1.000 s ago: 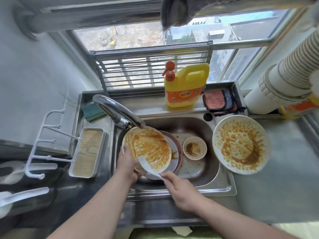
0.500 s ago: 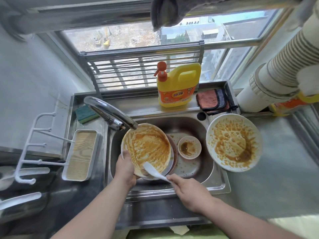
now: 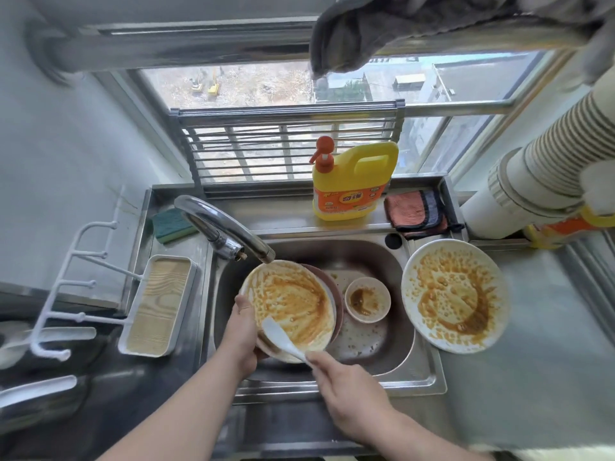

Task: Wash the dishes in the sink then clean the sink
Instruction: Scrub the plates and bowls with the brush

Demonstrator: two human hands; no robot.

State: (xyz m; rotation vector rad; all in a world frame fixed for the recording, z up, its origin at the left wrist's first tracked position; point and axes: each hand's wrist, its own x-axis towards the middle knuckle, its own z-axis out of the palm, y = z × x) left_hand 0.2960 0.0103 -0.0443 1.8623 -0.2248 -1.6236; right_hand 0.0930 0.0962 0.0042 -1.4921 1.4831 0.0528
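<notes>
A sauce-smeared white plate (image 3: 293,301) is tilted up over the steel sink (image 3: 426,380), just under the faucet spout (image 3: 233,232). My left hand (image 3: 241,334) grips its left rim. My right hand (image 3: 346,384) pinches the handle of a white spoon (image 3: 279,337), whose bowl rests on the plate's lower part. A dark-rimmed plate (image 3: 336,294) leans behind the held one. A small dirty bowl (image 3: 367,299) lies in the basin. Another sauce-covered plate (image 3: 454,296) rests on the sink's right edge.
On the back ledge are a yellow detergent bottle (image 3: 354,181), folded cloths (image 3: 416,211) and a green sponge (image 3: 173,224). A white tray with a wooden insert (image 3: 159,304) and a white rack (image 3: 73,287) stand left. Striped paper cups (image 3: 549,158) lie right.
My right hand has kept the spoon against the plate's lower part, shifting it slightly. The left hand holds the plate as before; the view has shifted a little.
</notes>
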